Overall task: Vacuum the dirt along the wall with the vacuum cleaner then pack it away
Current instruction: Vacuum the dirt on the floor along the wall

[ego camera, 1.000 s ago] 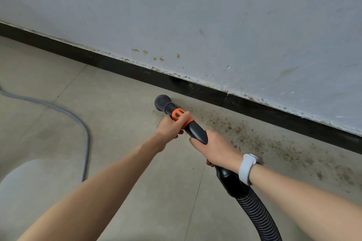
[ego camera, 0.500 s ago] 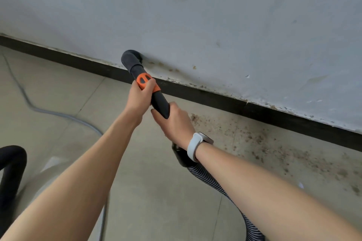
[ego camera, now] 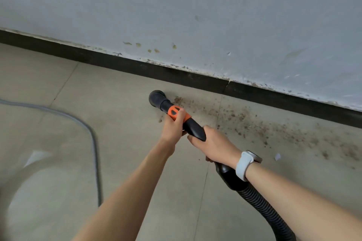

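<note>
A black vacuum nozzle (ego camera: pixel 157 98) with an orange collar (ego camera: pixel 175 112) points down at the floor tiles near the wall. My left hand (ego camera: pixel 174 128) grips the tube at the orange collar. My right hand (ego camera: pixel 212 144), with a white watch on its wrist, grips the black handle just behind it. The ribbed black hose (ego camera: pixel 263 207) runs from the handle down to the lower right. Brown dirt (ego camera: pixel 244 121) is scattered on the tiles along the black skirting, starting right of the nozzle and spreading to the right.
The grey wall (ego camera: pixel 195 15) with a black skirting board (ego camera: pixel 195 79) runs diagonally across the view. A grey cable (ego camera: pixel 92 139) curves over the floor at the left. A small white scrap (ego camera: pixel 277 156) lies on the tiles at the right.
The nozzle was raised against the wall half a second ago and has come back down to the floor at the left end of the dirt. Both hands keep their grip.
</note>
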A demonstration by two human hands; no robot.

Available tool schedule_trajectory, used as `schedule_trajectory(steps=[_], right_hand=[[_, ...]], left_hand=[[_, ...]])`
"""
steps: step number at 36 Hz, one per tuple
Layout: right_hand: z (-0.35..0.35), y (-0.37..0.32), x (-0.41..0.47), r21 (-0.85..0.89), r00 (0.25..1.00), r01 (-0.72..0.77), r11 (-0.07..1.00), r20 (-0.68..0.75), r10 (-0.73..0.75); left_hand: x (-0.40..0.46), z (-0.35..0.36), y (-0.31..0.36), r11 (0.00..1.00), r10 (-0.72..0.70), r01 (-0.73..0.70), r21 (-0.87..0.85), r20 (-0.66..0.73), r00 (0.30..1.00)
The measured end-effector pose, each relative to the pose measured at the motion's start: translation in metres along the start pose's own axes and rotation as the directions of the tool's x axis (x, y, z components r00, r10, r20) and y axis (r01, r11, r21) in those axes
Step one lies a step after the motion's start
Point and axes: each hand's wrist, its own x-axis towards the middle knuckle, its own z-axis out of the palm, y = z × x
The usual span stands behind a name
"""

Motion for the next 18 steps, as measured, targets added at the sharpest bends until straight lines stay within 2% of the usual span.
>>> schedule_trajectory(steps=[11,18], right_hand=[[-0.039,0.044,-0.063,0.086,0.988,-0.153,0.984,-0.02,0.156],[-0.035,0.04,-0.058,0.055,0.99,-0.135,0.989,-0.033,0.137]], left_hand=[[-0.04,0.063,-0.008,0.993,-0.073,0.054,0.105,0.185,0.98],[-0.037,0.061,-0.006,0.995,-0.039,0.025,0.095,0.146,0.989]])
